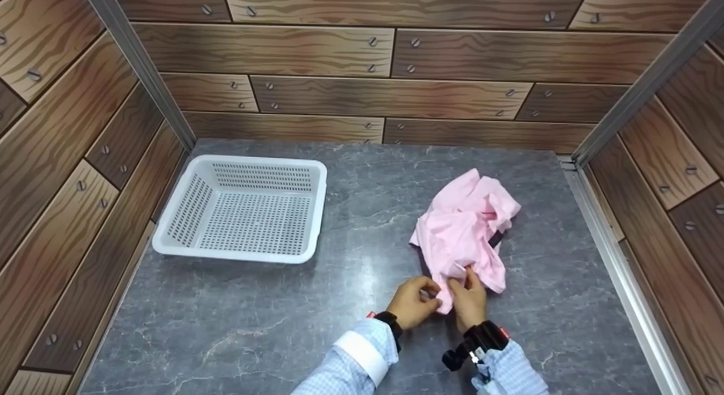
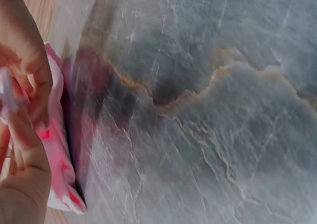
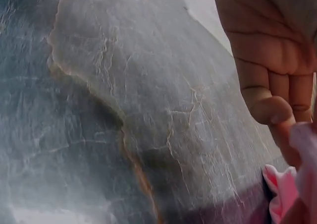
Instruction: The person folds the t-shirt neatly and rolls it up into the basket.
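A crumpled pink garment point(image 1: 461, 234) lies bunched on the grey marbled tabletop, with a dark patch showing at its right side. My left hand point(image 1: 416, 301) pinches the garment's narrow near end between thumb and fingers. Just right of it, my right hand point(image 1: 469, 304) grips the near edge, fingertips tucked into a fold. In the left wrist view, pink cloth point(image 2: 59, 169) hangs beside both hands at the left border. The right wrist view catches a bit of the pink cloth point(image 3: 282, 189) at the lower right, below curled fingers.
A white perforated plastic basket point(image 1: 317, 214) stands on the left of the grey tabletop point(image 1: 362, 333). Wood-patterned panels point(image 1: 339, 55) enclose the back and both sides. A metal rail point(image 1: 616, 270) runs along the right edge.
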A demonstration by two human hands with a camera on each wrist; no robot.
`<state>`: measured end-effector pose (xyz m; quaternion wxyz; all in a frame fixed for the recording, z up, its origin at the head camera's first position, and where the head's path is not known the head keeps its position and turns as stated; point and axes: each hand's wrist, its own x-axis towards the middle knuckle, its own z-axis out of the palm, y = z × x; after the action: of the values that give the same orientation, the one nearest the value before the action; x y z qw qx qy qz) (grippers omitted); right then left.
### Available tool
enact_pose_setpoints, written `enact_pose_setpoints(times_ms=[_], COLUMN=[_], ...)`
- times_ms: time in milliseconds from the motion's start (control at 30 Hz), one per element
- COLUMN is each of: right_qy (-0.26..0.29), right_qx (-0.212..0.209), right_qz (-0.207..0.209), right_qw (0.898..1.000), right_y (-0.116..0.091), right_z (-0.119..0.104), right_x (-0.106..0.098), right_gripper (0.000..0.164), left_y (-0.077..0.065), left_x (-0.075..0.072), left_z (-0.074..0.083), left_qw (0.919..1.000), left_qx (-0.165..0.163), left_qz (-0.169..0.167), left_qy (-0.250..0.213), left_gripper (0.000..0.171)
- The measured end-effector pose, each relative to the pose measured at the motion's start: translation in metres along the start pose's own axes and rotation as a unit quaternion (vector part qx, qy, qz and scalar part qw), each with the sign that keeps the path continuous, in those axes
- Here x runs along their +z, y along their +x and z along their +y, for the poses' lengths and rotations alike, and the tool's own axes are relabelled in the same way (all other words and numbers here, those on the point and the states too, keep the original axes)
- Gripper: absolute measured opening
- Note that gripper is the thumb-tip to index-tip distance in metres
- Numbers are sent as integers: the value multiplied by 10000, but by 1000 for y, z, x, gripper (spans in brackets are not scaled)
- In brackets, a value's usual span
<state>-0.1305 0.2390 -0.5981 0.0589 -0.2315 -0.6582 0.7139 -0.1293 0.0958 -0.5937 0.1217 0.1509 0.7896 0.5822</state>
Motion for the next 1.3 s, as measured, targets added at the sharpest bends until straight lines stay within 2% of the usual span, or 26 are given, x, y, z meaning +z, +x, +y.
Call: enact_pose_setpoints(times_ms=[167, 300, 400, 500, 633, 733, 867, 933, 1067, 1200, 1300], right_qy=[630, 594, 612, 954, 1247, 1200, 1070, 1035, 971, 948, 1052], right_qx=[-205, -407, -408, -256, -44, 27, 98, 116, 74, 46, -72], right_qz=[531, 594, 400, 45, -371, -623, -946, -1057, -1223, -1347, -1462], right_qw=[9964, 9956, 9965, 9951, 9915, 9908, 9897, 9889, 9877, 9863, 9836], right_y=[-3, -4, -6, -7, -8, -9, -8, -8, -9, -11, -11], right_z=[-1, -4, -7, -10, -15, -20, -28, -31, -35, -39, -42], right_x=[-7, -14, -20, -22, -23, -22, -20, -19, -22, -28, -36], right_gripper=[40, 36, 40, 43, 40, 34, 29, 28, 29, 30, 34], left_y=[-1, -1, -1, 1, 6, 8, 9, 9, 10, 11, 12], left_x=[-7, -15, -16, -15, -12, -10, -11, -12, -13, -15, -16], left_z=[-3, -6, -8, -9, -11, -13, -14, -17, -26, -32, -33], left_qw=[9998, 9990, 9988, 9968, 9858, 9783, 9778, 9801, 9820, 9791, 9751], left_qx=[-54, -86, -4, 265, 563, 511, 173, -22, -114, 73, 174], left_qz=[156, 379, 432, 595, 1096, 1399, 1490, 1447, 1465, 1592, 1648], left_qy=[66, 199, 239, 474, 1137, 1440, 1467, 1358, 1188, 1264, 1471], left_gripper=[15, 17, 20, 32, 56, 67, 76, 77, 76, 66, 52])
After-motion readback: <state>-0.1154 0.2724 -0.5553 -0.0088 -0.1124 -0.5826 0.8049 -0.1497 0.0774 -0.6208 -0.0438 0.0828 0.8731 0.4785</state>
